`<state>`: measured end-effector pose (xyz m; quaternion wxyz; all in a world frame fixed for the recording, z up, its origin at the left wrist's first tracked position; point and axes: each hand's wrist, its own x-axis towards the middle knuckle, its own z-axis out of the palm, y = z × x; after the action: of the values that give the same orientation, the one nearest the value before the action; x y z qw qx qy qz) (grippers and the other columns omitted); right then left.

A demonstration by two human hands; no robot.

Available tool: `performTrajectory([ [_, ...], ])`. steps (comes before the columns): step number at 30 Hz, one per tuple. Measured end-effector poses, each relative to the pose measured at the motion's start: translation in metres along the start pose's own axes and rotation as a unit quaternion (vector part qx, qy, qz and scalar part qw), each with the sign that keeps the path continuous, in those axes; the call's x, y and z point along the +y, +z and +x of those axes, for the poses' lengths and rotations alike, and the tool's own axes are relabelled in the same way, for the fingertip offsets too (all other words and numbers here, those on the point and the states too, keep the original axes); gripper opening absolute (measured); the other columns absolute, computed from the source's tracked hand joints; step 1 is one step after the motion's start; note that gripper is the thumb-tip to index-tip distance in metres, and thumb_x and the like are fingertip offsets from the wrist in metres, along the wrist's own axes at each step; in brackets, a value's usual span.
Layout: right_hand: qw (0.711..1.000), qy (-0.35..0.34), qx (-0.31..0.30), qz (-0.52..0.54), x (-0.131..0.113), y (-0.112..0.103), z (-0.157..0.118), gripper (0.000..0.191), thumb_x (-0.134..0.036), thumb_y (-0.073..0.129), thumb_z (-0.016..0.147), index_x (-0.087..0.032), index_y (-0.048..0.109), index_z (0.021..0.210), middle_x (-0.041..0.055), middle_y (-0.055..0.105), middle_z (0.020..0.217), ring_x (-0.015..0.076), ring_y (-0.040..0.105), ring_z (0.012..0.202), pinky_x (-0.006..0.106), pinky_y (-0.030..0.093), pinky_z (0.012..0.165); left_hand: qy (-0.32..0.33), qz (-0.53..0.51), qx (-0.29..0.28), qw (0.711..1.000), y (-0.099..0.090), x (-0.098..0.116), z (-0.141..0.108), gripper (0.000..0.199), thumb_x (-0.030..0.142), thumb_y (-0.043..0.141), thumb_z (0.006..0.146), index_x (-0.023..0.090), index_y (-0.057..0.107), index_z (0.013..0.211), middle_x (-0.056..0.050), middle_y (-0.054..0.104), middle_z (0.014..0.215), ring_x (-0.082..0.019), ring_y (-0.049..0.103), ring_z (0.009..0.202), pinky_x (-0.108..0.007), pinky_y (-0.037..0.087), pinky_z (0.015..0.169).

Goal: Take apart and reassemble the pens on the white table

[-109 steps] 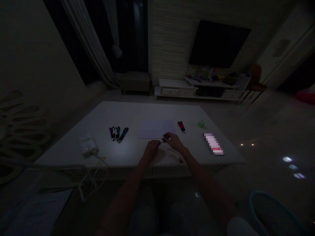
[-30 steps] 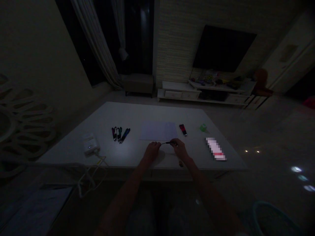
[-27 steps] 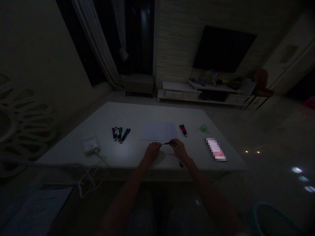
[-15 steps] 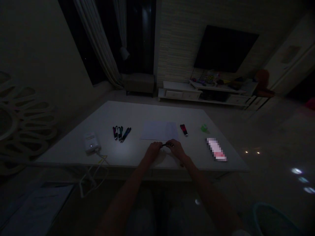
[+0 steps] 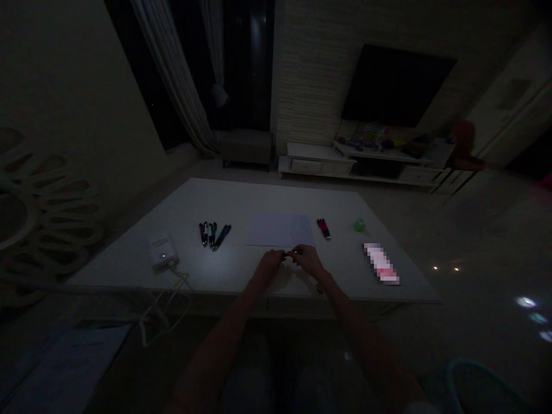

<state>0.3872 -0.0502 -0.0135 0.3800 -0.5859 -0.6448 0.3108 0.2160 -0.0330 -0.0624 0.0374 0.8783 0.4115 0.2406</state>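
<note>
My left hand (image 5: 271, 261) and my right hand (image 5: 307, 258) meet just in front of a paper sheet (image 5: 269, 230) on the white table. Between them is a dark pen (image 5: 287, 253), lying roughly sideways, with the fingers of both hands closed on it. Most of its length is covered by the fingers. Left of the paper lie several pens (image 5: 210, 234) in dark, white, green and blue. To its right rest red and black pens (image 5: 323, 229), side by side. A small round brownish thing (image 5: 319, 289) shows by my right wrist.
A white box-like device (image 5: 163, 251) with cables (image 5: 175, 276) sits at the table's left. On the right are a green object (image 5: 359, 225) and a phone (image 5: 381, 263) with a blurred screen. The table's near edge (image 5: 259, 294) runs beneath my forearms. The room is dim.
Less of the dark pen shows between my hands than before. My hands stay at nearly the same spot, and the whole view has shifted very slightly.
</note>
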Motion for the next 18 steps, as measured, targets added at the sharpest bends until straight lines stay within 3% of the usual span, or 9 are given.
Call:
performTrajectory([
  [4, 1.0, 0.009, 0.0, -0.018, 0.002, 0.004, 0.0, 0.048, -0.054, 0.045, 0.081, -0.016, 0.058, 0.054, 0.0017, 0.055, 0.043, 0.0122, 0.053, 0.044, 0.022, 0.038, 0.05, -0.002, 0.016, -0.007, 1.0, 0.0, 0.0, 0.001, 0.016, 0.021, 0.041, 0.091, 0.016, 0.053, 0.099, -0.006, 0.061, 0.09, -0.017, 0.054, 0.084, -0.032, 0.04, 0.078],
  [8, 0.999, -0.022, -0.025, 0.021, 0.008, 0.005, -0.003, 0.044, -0.055, 0.045, 0.081, -0.017, 0.059, 0.062, 0.001, 0.06, 0.054, 0.0116, 0.053, 0.049, 0.022, 0.038, 0.051, -0.009, 0.008, -0.004, 1.0, -0.002, 0.002, 0.0, 0.015, 0.021, 0.04, 0.091, 0.016, 0.053, 0.097, -0.006, 0.061, 0.088, -0.017, 0.054, 0.082, -0.03, 0.041, 0.075],
  [12, 0.999, 0.014, -0.022, 0.032, 0.013, 0.008, -0.003, 0.056, -0.057, 0.034, 0.084, -0.018, 0.05, 0.048, -0.0011, 0.048, 0.042, 0.011, 0.047, 0.043, 0.022, 0.035, 0.049, 0.003, 0.011, -0.005, 1.0, -0.006, 0.005, 0.0, 0.017, 0.021, 0.04, 0.092, 0.015, 0.052, 0.102, -0.006, 0.062, 0.089, -0.017, 0.054, 0.084, -0.031, 0.041, 0.076],
  [16, 0.998, 0.009, -0.031, 0.059, 0.013, 0.01, -0.002, 0.047, -0.056, 0.041, 0.08, -0.017, 0.053, 0.058, -0.0015, 0.052, 0.05, 0.0106, 0.047, 0.047, 0.021, 0.034, 0.048, -0.003, 0.015, -0.01, 1.0, -0.008, 0.006, 0.001, 0.015, 0.021, 0.04, 0.092, 0.016, 0.053, 0.096, -0.005, 0.062, 0.088, -0.017, 0.055, 0.083, -0.03, 0.041, 0.077],
  [18, 0.998, 0.027, -0.017, 0.05, 0.012, 0.01, -0.002, 0.049, -0.057, 0.038, 0.081, -0.018, 0.05, 0.054, -0.002, 0.048, 0.046, 0.0106, 0.044, 0.045, 0.021, 0.032, 0.046, -0.005, 0.015, -0.005, 1.0, -0.008, 0.006, 0.0, 0.015, 0.022, 0.041, 0.091, 0.016, 0.053, 0.096, -0.006, 0.061, 0.087, -0.017, 0.055, 0.083, -0.03, 0.041, 0.076],
])
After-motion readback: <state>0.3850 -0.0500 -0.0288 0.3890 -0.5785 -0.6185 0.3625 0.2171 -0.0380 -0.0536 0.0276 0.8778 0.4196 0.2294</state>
